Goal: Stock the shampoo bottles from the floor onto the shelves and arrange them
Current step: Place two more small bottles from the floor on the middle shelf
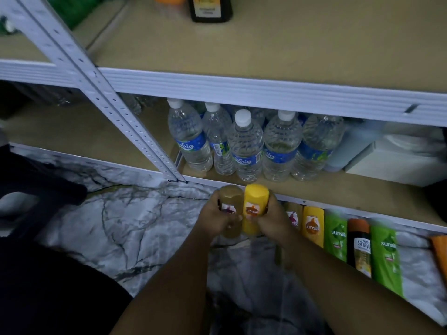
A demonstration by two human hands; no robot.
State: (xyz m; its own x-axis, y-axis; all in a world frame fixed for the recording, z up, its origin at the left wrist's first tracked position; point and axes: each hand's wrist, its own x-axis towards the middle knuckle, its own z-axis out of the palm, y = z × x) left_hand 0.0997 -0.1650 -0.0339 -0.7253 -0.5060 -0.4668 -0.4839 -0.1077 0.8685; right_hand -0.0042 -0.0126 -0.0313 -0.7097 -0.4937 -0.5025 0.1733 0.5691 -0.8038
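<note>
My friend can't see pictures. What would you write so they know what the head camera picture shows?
A person's left hand grips a brown shampoo bottle and the right hand grips a yellow shampoo bottle, side by side before a white shelf rack. Water bottles stand on the lower shelf, and more shampoo bottles line the marbled floor to the right.

Your left hand grips a brown bottle and your right hand a yellow bottle, side by side at frame centre, below the water bottles. More shampoo bottles line the lower right.

Shop stockroom: metal shelving, bottled water.
</note>
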